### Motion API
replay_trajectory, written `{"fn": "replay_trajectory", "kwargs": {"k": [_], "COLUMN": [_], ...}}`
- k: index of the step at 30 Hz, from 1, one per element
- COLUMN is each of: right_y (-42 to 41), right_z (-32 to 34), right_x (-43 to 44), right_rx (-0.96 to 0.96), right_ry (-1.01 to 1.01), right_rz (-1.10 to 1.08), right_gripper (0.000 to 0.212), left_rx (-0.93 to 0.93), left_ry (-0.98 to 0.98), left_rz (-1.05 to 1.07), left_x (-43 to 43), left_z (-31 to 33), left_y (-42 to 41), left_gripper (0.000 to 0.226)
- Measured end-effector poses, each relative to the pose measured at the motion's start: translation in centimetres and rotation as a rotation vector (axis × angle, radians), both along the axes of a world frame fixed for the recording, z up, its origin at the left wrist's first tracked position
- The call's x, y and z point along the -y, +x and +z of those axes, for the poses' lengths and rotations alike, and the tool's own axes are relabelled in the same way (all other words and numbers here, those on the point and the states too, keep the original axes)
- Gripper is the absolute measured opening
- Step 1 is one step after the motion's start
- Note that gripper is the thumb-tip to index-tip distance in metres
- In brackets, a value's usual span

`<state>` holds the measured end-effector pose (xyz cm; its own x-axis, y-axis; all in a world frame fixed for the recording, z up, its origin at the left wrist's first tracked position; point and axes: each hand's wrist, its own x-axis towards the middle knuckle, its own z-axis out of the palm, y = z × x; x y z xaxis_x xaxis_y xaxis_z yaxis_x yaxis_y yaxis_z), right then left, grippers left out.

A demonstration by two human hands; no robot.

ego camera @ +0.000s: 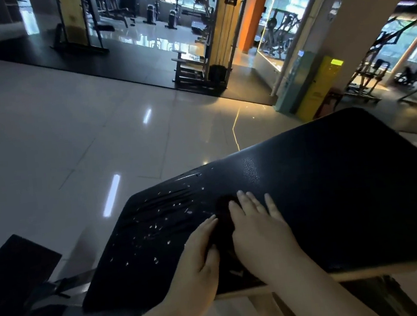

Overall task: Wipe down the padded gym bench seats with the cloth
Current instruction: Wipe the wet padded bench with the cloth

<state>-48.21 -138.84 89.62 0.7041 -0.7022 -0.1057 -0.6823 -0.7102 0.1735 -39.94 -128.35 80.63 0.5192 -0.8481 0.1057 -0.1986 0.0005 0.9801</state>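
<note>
Head view: both hands are lying flat on the bench (321, 184), fingers straight, nothing gripped. The left hand (199, 251) is pressing the near-left edge of the cloth (221, 208); the right hand (256, 227) is covering its right side, fingers spread. The cloth is dark, bunched and soft, hard to tell apart from the padding. Likely mid-wipe: pale flecks (162, 221) and streaks are showing left of the hands, maybe dirt, maybe cracked vinyl. The right end is looking smooth, pebbled, faintly shiny. A second dark pad (15, 268) is probably waiting.
</note>
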Motion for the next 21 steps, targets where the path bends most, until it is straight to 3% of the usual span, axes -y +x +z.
{"fn": "replay_trajectory", "kwargs": {"k": [2,5,10,16,21], "right_y": [2.0,5.1,3.3,3.6,8.3], "right_z": [0.0,-2.4,-2.2,-1.9,-6.3], "right_x": [-0.6,-1.4,-2.8,-3.2,-6.2], "right_rx": [-0.055,-0.031,0.066,0.089,0.118], "right_ry": [-0.023,0.033,0.125,-0.015,0.119], "right_rz": [-0.033,0.001,0.108,-0.104,-0.057], "right_gripper": [0.069,0.065,0.058,0.065,0.059], "left_rx": [0.117,0.266,0.130,-0.050,0.000], "left_ry": [0.042,0.071,0.064,0.125,0.089], "left_rz": [0.020,0.063,0.119,-0.026,-0.071], "left_x": [-0.1,-0.3,-1.3,-1.4,-2.8], "left_z": [-0.5,-0.8,-0.5,-0.6,0.1], "left_y": [1.3,3.3,6.5,8.1,9.5], "left_gripper": [0.064,0.056,0.047,0.046,0.047]}}
